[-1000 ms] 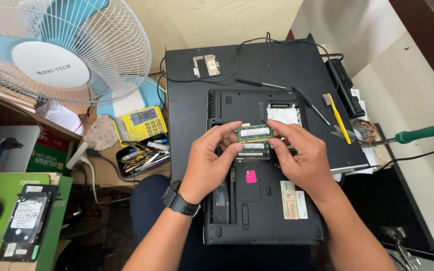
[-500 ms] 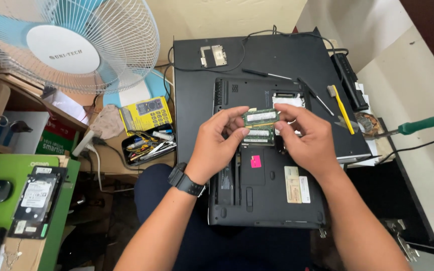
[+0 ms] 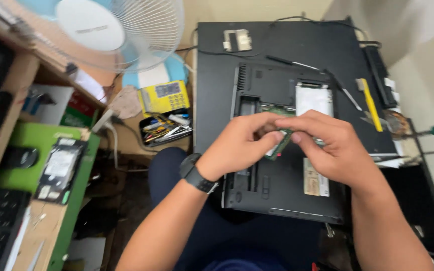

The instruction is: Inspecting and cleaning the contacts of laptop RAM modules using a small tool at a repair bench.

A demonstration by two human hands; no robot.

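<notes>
Lifted clear of the slot since half a second back: green memory stick (image 3: pixel 279 143), now tilted on edge above the upturned black laptop (image 3: pixel 272 195). Pinched between left hand (image 3: pixel 239 145) and right hand (image 3: pixel 327 150), fingertips of both closed on its ends, thumbs meeting over the top. Second stick (image 3: pixel 276 110) seated flat in the open bay, just beyond the knuckles. Black watch (image 3: pixel 197 173) on the left wrist. Screwdriver (image 3: pixel 293 63) and yellow tool (image 3: pixel 371 104) on the desk mat behind; white fan (image 3: pixel 101 30) far left.
</notes>
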